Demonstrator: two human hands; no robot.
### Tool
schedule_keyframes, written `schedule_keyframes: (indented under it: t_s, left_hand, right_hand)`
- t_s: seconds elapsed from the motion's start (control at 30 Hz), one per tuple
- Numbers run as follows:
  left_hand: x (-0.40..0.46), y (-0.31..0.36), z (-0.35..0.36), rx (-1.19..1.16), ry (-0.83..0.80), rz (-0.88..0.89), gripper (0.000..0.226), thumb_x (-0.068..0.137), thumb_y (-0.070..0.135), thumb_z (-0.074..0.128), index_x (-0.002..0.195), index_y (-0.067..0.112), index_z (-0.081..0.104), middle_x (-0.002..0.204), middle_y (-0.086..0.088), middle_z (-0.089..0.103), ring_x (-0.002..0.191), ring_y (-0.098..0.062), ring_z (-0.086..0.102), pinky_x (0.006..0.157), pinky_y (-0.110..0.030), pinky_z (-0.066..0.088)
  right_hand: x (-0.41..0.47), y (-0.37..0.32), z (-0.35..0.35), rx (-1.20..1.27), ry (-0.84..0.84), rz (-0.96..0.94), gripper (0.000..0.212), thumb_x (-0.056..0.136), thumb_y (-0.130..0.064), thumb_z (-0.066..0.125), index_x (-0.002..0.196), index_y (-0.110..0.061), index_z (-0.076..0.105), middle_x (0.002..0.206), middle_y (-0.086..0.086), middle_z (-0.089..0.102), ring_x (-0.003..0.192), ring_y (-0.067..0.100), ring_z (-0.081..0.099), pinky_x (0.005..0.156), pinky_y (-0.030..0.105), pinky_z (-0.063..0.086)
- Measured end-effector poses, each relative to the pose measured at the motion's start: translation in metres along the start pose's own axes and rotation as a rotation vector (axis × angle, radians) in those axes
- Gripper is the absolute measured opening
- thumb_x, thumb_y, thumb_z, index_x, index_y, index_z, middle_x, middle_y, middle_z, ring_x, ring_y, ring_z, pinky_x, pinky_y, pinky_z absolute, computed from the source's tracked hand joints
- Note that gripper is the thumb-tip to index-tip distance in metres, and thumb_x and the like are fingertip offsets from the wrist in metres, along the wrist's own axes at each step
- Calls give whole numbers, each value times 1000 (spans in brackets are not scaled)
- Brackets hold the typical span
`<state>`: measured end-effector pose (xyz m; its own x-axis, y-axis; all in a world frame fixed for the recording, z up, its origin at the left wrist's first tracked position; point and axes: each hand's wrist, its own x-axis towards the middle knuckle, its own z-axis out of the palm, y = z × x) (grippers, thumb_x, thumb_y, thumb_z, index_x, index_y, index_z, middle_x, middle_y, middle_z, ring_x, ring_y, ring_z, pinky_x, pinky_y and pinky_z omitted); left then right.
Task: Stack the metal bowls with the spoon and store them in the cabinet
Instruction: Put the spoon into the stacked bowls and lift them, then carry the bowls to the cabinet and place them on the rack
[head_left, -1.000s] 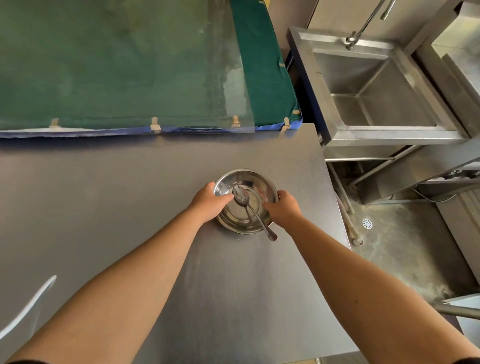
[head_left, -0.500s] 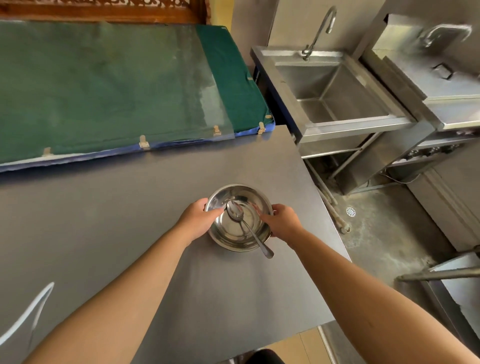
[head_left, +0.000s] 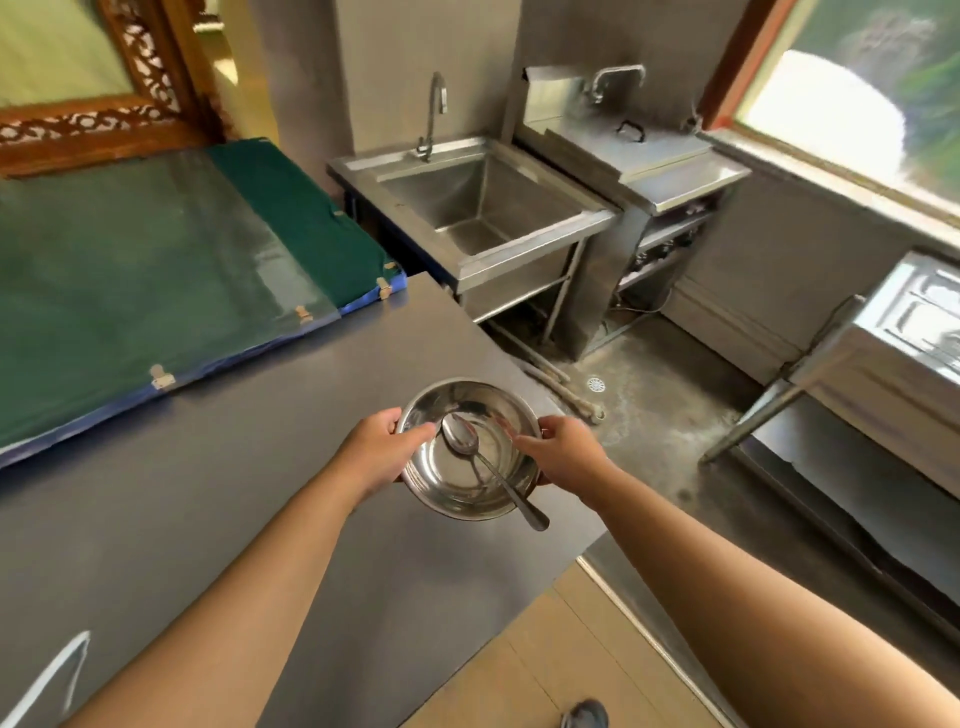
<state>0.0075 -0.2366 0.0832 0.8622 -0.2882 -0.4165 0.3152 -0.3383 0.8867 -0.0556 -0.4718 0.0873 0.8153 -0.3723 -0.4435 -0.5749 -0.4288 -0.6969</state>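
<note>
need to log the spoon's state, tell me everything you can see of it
The spoon is plain shiny metal, one piece. Its oval head lies face up near the middle of the metal bowl; its thin handle runs toward the person, crosses the near rim and sticks out past it, ending in a rounded tip. It touches only the bowl. The left hand and right hand grip the bowl's rim at either side, not the spoon.

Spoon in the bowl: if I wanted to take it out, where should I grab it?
Probably the handle end, from the near side. The spoon lies tilted, scoop down inside the metal bowl, handle sticking out over the near rim. Both hands, left and right, hold the rim's sides, so that end is free.
</note>
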Motion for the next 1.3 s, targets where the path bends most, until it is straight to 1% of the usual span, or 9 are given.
schedule_keyframes:
  t_s: [0.23,0.37,0.57,0.73,0.87,1.0,1.07,1.17,1.3]
  left_hand:
    - [-5,47,90,53,-136,82,11,92,28,68,86,29,77,85,4,79,80,-14,76,69,-36,64]
    - [-18,77,161,49,-196,108,49,94,30,67,59,64,66,64,33,69,64,8,69,55,-23,58]
    - [-33,114,281,97,-261,161,32,95,23,69,64,32,67,50,32,63,51,11,64,46,-19,55]
    - [-46,143,392,163,-358,193,16,93,27,70,77,29,70,74,10,74,68,-4,72,69,-38,64]
    - [-62,166,477,225,-437,253,17,94,28,70,80,30,62,83,13,65,64,2,68,60,-30,62]
    - [-76,185,556,249,-560,285,24,95,23,70,72,27,64,59,18,69,51,8,65,48,-24,58]
    - [-82,193,593,263,-629,291,21,95,23,70,74,26,67,58,25,70,55,5,67,57,-32,63]
    - [-90,206,649,348,-745,309,18,94,28,70,78,28,77,70,16,76,65,-7,72,75,-49,64]
    - [-100,217,725,427,-853,428,44,93,39,69,59,67,65,60,36,65,69,-4,65,77,-43,61]
  right_hand:
    - [-33,60,-88,147,140,48,6,93,-23,71,89,-19,71,93,13,80,82,28,80,70,43,67]
    - [-52,106,-144,219,233,70,7,90,-22,71,91,-18,76,92,13,80,80,29,80,69,45,66]
    - [-82,180,-242,247,345,124,16,91,-23,72,99,-10,77,89,12,80,76,26,79,65,42,67]
    - [-112,249,-326,258,438,148,16,91,-25,73,95,-10,77,78,6,76,46,4,67,43,21,53]
    - [-143,300,-384,274,537,206,18,91,-26,73,95,-9,78,86,10,79,60,13,73,49,25,58]
    - [-175,350,-432,311,632,264,17,88,-23,73,90,-7,80,81,10,79,48,2,68,44,19,53]
    - [-190,373,-454,316,685,302,18,86,-25,74,87,-8,80,80,11,79,59,10,74,51,27,60]
    - [-211,408,-481,343,764,375,23,82,-31,74,87,-9,79,81,9,80,77,24,78,71,42,65]
    - [-238,454,-513,425,867,454,28,81,-34,73,86,-7,78,84,12,79,84,31,76,80,51,63]
